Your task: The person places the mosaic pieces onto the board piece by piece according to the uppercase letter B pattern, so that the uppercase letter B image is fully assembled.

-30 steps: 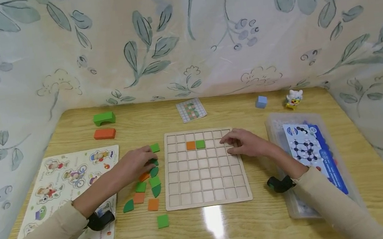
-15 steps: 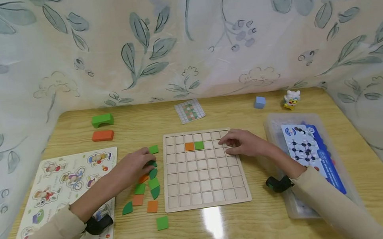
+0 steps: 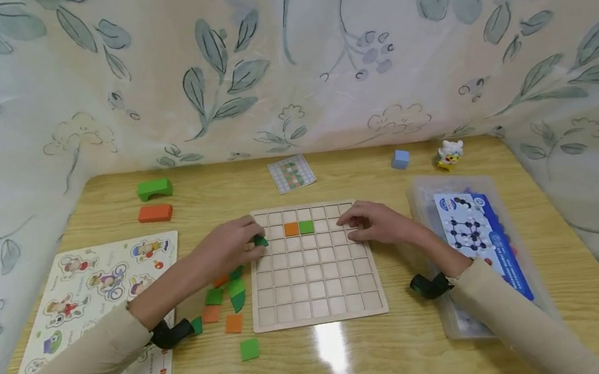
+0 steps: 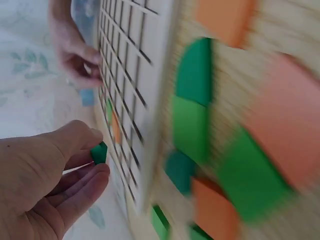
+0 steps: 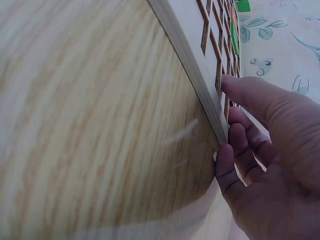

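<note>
My left hand (image 3: pixel 226 247) pinches a dark green quarter-round tile (image 4: pixel 99 153) between thumb and fingers, over the upper left edge of a wooden grid board (image 3: pixel 320 307). Side by side near the board's top lie an orange square tile (image 3: pixel 291 229) and a green square tile (image 3: pixel 306 227), each in its own cell. At the board's right edge, my right hand (image 3: pixel 378 222) rests with loosely bent fingers; the right wrist view shows its thumb touching the grid. Left of the board are loose tiles, among them an orange square (image 3: pixel 234 323) and a green square (image 3: pixel 249 349).
A patterned card (image 3: pixel 291 173) lies behind the board. A picture puzzle (image 3: pixel 131 373) is at left and a clear plastic box (image 3: pixel 466 332) at right. Toward the back stand a green arch block (image 3: pixel 154 189), a red block (image 3: pixel 155 213), a blue block (image 3: pixel 400 159) and a figurine (image 3: pixel 449 154).
My left hand has moved from the loose tiles rightward to the board's edge, carrying the dark green quarter-round tile. My right hand stays at the board's right side. The head view has shifted slightly.
</note>
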A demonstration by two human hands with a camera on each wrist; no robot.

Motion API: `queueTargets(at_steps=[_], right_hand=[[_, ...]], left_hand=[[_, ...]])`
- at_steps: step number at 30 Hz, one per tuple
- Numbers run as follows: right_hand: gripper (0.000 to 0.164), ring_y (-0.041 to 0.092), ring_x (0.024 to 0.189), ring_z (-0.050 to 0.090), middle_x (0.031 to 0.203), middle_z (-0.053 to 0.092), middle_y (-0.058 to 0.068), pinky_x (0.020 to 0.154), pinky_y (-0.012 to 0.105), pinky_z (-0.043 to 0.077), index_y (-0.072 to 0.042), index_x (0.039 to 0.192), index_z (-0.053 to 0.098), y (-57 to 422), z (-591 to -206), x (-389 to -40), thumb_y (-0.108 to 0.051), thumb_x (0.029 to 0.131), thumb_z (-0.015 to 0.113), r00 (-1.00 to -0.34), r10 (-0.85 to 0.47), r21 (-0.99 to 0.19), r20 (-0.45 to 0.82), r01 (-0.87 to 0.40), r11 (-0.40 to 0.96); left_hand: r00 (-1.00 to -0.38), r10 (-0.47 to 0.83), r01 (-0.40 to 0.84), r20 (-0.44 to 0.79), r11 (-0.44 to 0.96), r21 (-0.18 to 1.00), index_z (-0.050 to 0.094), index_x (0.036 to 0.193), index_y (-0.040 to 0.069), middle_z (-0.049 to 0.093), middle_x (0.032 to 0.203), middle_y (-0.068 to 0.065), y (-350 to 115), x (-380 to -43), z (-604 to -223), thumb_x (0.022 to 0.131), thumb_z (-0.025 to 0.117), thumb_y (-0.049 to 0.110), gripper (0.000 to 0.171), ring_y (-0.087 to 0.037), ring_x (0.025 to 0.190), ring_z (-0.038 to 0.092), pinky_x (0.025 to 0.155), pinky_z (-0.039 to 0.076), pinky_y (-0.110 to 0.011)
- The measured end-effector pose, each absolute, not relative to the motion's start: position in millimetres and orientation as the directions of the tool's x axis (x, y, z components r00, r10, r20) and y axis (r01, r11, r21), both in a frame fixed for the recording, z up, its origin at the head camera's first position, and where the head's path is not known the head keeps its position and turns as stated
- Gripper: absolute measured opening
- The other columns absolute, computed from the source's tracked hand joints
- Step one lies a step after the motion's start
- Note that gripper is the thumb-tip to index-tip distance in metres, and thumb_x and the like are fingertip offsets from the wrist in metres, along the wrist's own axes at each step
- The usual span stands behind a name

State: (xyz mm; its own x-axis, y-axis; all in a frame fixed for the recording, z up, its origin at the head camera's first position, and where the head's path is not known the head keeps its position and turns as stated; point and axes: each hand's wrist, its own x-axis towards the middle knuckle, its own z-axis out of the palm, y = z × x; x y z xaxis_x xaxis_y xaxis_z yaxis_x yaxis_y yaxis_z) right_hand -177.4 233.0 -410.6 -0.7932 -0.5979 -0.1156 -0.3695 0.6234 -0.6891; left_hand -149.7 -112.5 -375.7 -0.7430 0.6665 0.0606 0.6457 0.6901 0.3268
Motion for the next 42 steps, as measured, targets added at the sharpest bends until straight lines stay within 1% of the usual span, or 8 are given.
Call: queueTargets(at_steps=[3, 4, 10, 15, 21, 30, 37, 42], right_hand=[[0.029, 0.015, 0.085, 0.050, 0.099, 0.059, 0.005, 0.074, 0.023, 0.045, -0.010, 0.118, 0.068, 233, -412, -178, -0.011, 0.089, 0.070, -0.796, -0.596, -0.691, -0.108, -0.371, 0.620], [0.029, 0.015, 0.085, 0.050, 0.099, 0.059, 0.006, 0.073, 0.024, 0.045, -0.009, 0.117, 0.068, 234, -412, -178, -0.010, 0.088, 0.070, -0.795, -0.597, -0.692, -0.103, -0.374, 0.618], [0.029, 0.016, 0.087, 0.051, 0.100, 0.060, 0.008, 0.074, 0.024, 0.045, -0.008, 0.118, 0.068, 233, -411, -178, -0.010, 0.089, 0.070, -0.785, -0.613, -0.704, -0.089, -0.385, 0.596], [0.028, 0.016, 0.086, 0.050, 0.099, 0.060, 0.008, 0.075, 0.025, 0.045, -0.008, 0.117, 0.068, 230, -411, -180, -0.010, 0.089, 0.070, -0.779, -0.622, -0.696, -0.081, -0.402, 0.595], [0.028, 0.016, 0.087, 0.049, 0.099, 0.059, 0.008, 0.076, 0.026, 0.045, -0.008, 0.117, 0.068, 229, -410, -180, -0.011, 0.090, 0.069, -0.766, -0.635, -0.693, -0.100, -0.405, 0.597], [0.028, 0.017, 0.089, 0.050, 0.102, 0.059, 0.009, 0.077, 0.027, 0.045, -0.008, 0.118, 0.067, 230, -409, -178, -0.010, 0.090, 0.068, -0.776, -0.623, -0.692, -0.103, -0.394, 0.605], [0.029, 0.017, 0.087, 0.048, 0.100, 0.058, 0.009, 0.075, 0.026, 0.044, -0.006, 0.119, 0.066, 230, -410, -178, -0.009, 0.090, 0.067, -0.768, -0.633, -0.691, -0.094, -0.407, 0.597], [0.029, 0.017, 0.087, 0.049, 0.101, 0.057, 0.009, 0.076, 0.027, 0.044, -0.007, 0.119, 0.066, 232, -410, -178, -0.009, 0.091, 0.067, -0.765, -0.637, -0.691, -0.094, -0.410, 0.595]], left_hand=[[-0.721, 0.692, 0.655, 0.026, 0.669, 0.351, 0.068, 0.105, 0.007, 0.064, 0.102, -0.004, -89, -156, -372, 0.089, 0.070, 0.021, 0.021, -0.012, 0.080, 0.057, 0.074, 0.051, -0.028], [-0.711, 0.703, 0.665, 0.027, 0.659, 0.352, 0.068, 0.105, 0.008, 0.064, 0.102, -0.004, -81, -160, -373, 0.089, 0.070, 0.020, 0.019, -0.012, 0.080, 0.057, 0.073, 0.051, -0.027], [-0.642, 0.761, 0.730, 0.090, 0.571, 0.375, 0.066, 0.102, 0.009, 0.062, 0.096, -0.003, -42, -181, -379, 0.090, 0.065, 0.015, 0.013, -0.011, 0.075, 0.051, 0.069, 0.047, -0.023], [-0.600, 0.788, 0.766, 0.138, 0.516, 0.384, 0.065, 0.103, 0.009, 0.061, 0.096, -0.004, -22, -193, -387, 0.091, 0.064, 0.014, 0.013, -0.013, 0.078, 0.053, 0.071, 0.047, -0.023], [-0.602, 0.791, 0.759, 0.110, 0.525, 0.384, 0.067, 0.105, 0.010, 0.061, 0.095, -0.003, -12, -196, -396, 0.093, 0.063, 0.016, 0.014, -0.011, 0.078, 0.053, 0.071, 0.046, -0.022], [-0.616, 0.784, 0.751, 0.072, 0.558, 0.352, 0.067, 0.105, 0.011, 0.062, 0.098, -0.002, -9, -195, -398, 0.093, 0.064, 0.017, 0.014, -0.013, 0.084, 0.055, 0.076, 0.048, -0.027], [-0.622, 0.781, 0.745, 0.052, 0.570, 0.346, 0.067, 0.104, 0.011, 0.063, 0.098, -0.002, -11, -195, -400, 0.093, 0.065, 0.019, 0.014, -0.014, 0.086, 0.054, 0.077, 0.049, -0.028], [-0.615, 0.787, 0.749, 0.048, 0.565, 0.347, 0.069, 0.106, 0.010, 0.065, 0.104, -0.003, -12, -195, -401, 0.093, 0.065, 0.019, 0.016, -0.017, 0.094, 0.058, 0.083, 0.050, -0.030]])
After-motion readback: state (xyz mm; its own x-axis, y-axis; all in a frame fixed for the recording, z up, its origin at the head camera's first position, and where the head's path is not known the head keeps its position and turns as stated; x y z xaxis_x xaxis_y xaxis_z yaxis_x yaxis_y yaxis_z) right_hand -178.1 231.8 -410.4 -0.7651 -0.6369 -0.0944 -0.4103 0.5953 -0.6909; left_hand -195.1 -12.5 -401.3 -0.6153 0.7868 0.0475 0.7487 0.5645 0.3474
